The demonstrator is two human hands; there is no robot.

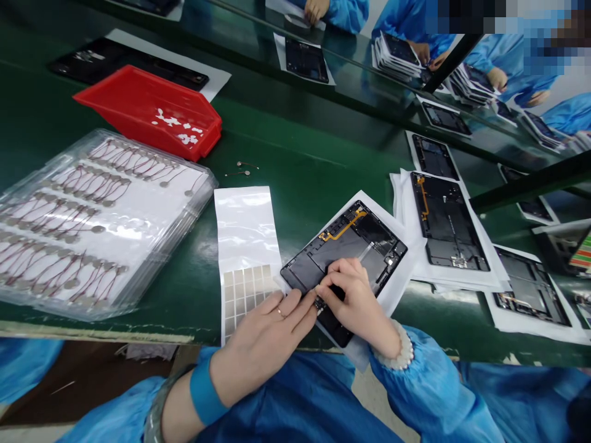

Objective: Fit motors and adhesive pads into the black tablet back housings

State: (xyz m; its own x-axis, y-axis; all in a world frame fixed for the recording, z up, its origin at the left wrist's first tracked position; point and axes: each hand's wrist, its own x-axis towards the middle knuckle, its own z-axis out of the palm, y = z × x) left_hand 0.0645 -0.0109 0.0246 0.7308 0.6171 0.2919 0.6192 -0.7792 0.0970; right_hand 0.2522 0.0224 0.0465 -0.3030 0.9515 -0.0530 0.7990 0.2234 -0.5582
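Observation:
A black tablet back housing [318, 266] with an orange flex cable [348, 226] lies tilted on white paper in front of me. My left hand [272, 332] rests over its near left edge, fingers stretched out side by side and fingertips on the housing. Bent over the same spot, my right hand [351, 292] has thumb and index finger pinched together by the left fingertips. Whatever is in that pinch is too small or hidden to make out. A backing sheet with rows of silvery square stickers [252, 286] sits just left of the housing, partly beneath my left hand.
Clear stacked trays [152, 212] at left hold several small round discs with red wires. Two similar wired discs [244, 173] lie loose near a red bin [138, 101] containing white scraps. More housings [447, 221] on paper line the right. Co-workers' hands [316, 9] show across the bench.

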